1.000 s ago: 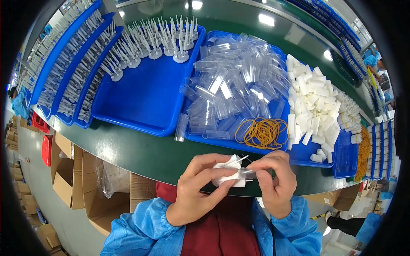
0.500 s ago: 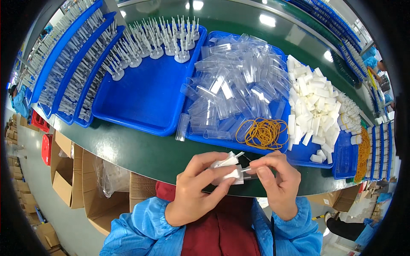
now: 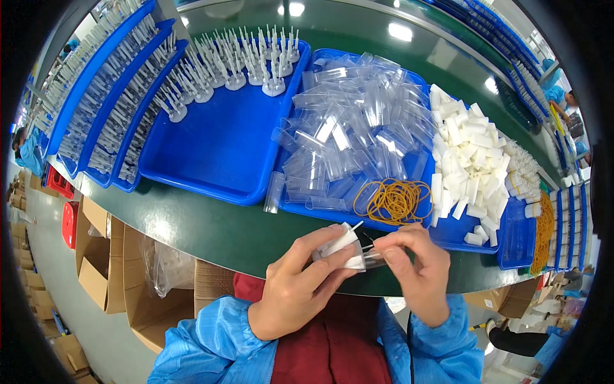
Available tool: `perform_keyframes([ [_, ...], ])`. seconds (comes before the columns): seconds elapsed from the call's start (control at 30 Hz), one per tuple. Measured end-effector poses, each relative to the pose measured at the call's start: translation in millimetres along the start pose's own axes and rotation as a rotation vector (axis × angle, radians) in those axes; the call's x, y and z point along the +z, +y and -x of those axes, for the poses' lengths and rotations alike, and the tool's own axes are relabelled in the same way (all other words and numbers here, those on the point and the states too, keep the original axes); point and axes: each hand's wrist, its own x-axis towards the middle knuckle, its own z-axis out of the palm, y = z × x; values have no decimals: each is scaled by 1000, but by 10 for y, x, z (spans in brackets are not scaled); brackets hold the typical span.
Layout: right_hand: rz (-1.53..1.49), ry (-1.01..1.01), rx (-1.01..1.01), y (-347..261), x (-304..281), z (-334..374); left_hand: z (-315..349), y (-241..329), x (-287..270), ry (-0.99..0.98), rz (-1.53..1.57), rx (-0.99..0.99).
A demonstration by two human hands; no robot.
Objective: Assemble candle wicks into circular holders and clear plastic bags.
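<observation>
My left hand (image 3: 297,288) is closed around a small bundle of white block pieces (image 3: 340,242) with thin white rods sticking out of their ends. A clear sleeve edge seems to show at the bundle, partly hidden by the fingers. Beside it, my right hand (image 3: 419,272) pinches thumb and forefinger together close to the rod tips (image 3: 368,248). Whatever lies in that pinch is too small to make out. Both hands are above the table's near edge, just below a tray (image 3: 320,206) of clear plastic sleeves (image 3: 345,131). Yellow rubber bands (image 3: 395,201) lie in that tray's near right corner.
A blue tray (image 3: 204,157) holds upright white-rod bundles (image 3: 235,73) along its far side. Stacked trays (image 3: 118,96) stand left of it. To the right are white blocks (image 3: 470,150), small clear parts (image 3: 524,169) and more rubber bands (image 3: 543,233). Cardboard boxes (image 3: 144,281) stand below the table.
The white pieces have turned slightly in my left hand, and its fingers have shifted over them. My right hand stays beside the rod tips, still pinching.
</observation>
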Motion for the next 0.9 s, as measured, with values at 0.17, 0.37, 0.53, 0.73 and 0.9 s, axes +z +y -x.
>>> perform_keyframes([
  [0.17, -36, -19, -55, 0, 10, -10, -24, 10, 29, 21, -13, 52],
  [0.37, -249, 14, 96, 15, -108, -75, 16, -110, -107, -54, 518, -84],
  [0.53, -417, 18, 151, 15, -69, 8, 120, -75, -35, 79, 879, -219],
  [0.73, -283, -42, -63, 185, 64, 114, 180, -86, 52, 105, 801, -109],
  [0.9, -265, -48, -156, 217, -29, 79, 128, -63, -23, -18, 987, -355],
])
